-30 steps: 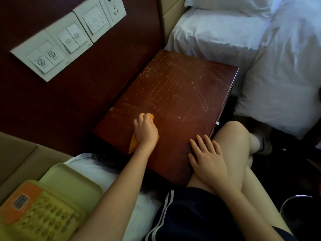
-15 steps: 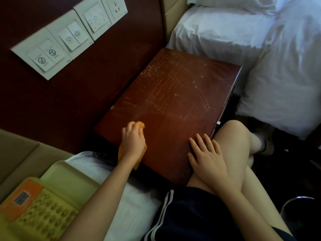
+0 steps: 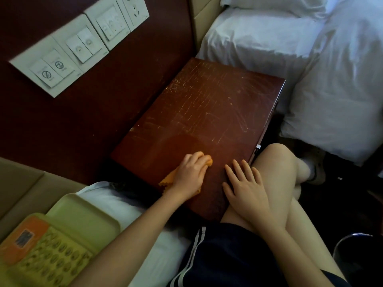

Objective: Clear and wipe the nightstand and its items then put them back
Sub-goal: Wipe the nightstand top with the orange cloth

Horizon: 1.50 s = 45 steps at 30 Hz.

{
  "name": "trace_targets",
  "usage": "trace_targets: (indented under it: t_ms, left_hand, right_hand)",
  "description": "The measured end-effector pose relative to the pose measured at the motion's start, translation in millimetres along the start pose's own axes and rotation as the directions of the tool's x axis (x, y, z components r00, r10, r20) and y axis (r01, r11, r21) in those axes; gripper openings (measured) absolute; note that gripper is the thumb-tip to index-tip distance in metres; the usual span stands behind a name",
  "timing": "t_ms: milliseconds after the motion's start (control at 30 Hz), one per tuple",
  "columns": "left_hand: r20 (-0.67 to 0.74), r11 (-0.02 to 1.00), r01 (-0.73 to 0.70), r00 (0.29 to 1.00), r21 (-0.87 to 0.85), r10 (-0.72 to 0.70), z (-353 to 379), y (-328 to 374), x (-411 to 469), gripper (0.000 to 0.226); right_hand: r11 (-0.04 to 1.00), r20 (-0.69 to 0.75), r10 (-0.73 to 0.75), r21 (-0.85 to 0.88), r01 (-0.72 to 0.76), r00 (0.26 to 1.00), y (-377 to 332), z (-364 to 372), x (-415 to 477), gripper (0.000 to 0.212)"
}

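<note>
cloth: bunched under left grip, fingers curled over it, at near edge of surface.
right grip: flat, fingers straight, resting on near corner.
dusty marks: ahead of the cloth, along the surface's long axis toward the far bed; left grip nearer.

The left hand is pressing a crumpled orange cloth onto the near part of the scratched reddish-brown wooden table, its fingers curling over the cloth's front fold. Beside it, the right hand is lying flat on the table's near edge, fingers spread. A yellow-green push-button telephone is sitting on white bedding left of the table.
</note>
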State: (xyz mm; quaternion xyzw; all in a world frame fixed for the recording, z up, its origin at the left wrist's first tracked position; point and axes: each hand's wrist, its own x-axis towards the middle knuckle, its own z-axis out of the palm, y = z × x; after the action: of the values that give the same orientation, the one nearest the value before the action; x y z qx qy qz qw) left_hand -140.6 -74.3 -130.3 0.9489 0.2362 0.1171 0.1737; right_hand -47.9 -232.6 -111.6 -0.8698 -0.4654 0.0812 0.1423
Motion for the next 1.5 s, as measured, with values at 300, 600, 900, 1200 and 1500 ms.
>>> trace_targets:
  t_ms: [300,600,900,1200,1500]
  left_hand:
    - [-0.194,0.879,0.476,0.864,0.016,-0.465,-30.2,-63.1,20.9,0.030]
    - [-0.121,0.951,0.304,0.947,0.055,-0.296,2.6,-2.3,42.1,0.031]
    - [-0.067,0.990,0.126,0.990,0.060,-0.122,-13.2,-27.3,-4.3,0.030]
    - [-0.178,0.903,0.425,0.895,0.056,-0.410,1.8,3.9,42.0,0.031]
    - [0.059,0.997,-0.081,0.995,-0.016,0.082,-0.4,3.1,2.0,0.030]
  right_hand:
    - [1.000,-0.018,0.007,0.011,-0.007,1.000,-0.5,0.5,-2.1,0.049]
    - [1.000,-0.051,0.012,0.003,-0.012,0.999,0.4,0.3,-3.2,0.048]
    - [1.000,-0.042,0.013,0.017,-0.012,0.999,2.8,3.5,-3.2,0.049]
    - [1.000,0.023,0.010,0.012,-0.010,1.000,5.0,3.4,-4.8,0.051]
    - [1.000,0.051,0.005,-0.012,-0.005,0.999,7.0,3.8,-5.0,0.052]
